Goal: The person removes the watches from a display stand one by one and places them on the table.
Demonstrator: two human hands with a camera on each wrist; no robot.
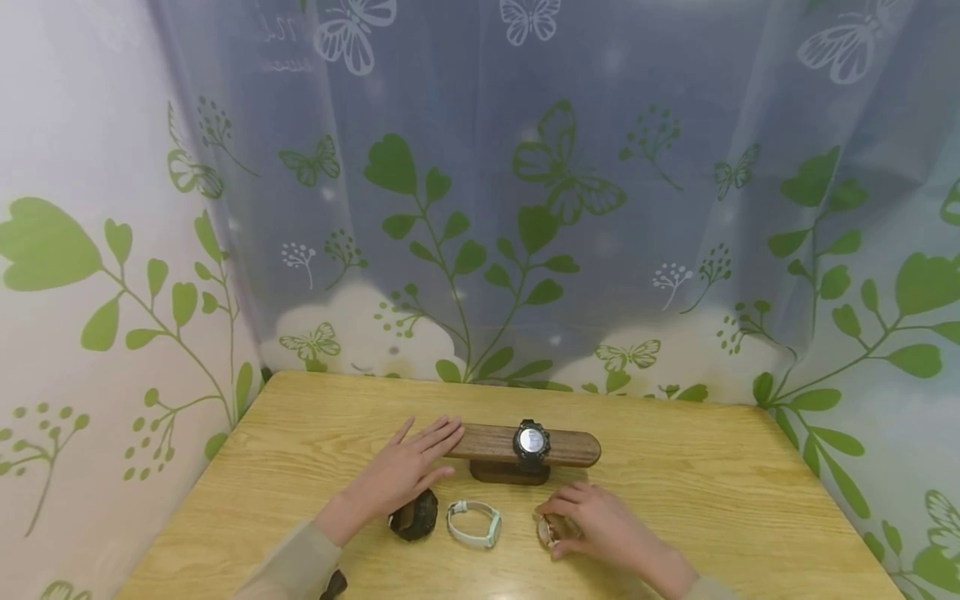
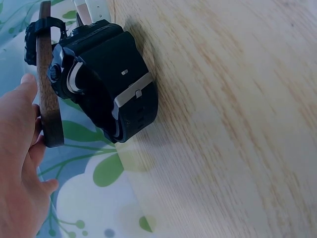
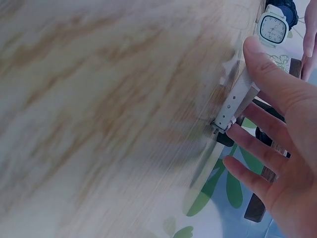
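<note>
Right of lower centre, we saw a pale-strapped watch (image 1: 547, 532) pinched by the right hand (image 1: 602, 527). Above it, a wooden stand (image 1: 487, 442) carried a black watch (image 1: 532, 441); the left hand (image 1: 401, 471), fingers extended, touched the stand's left end. At lower centre, we saw a mint watch (image 1: 494, 528) and a bulky dark watch (image 1: 426, 515) on the table (image 1: 697, 475).

We log a yellowish, wood-grained surface (image 1: 697, 467), its far corners rounded. Behind it we see a creased grey-blue cloth (image 1: 480, 167), printed with green leafy stems, green and white butterflies. Paler printed cloth (image 1: 90, 158) on the left.
</note>
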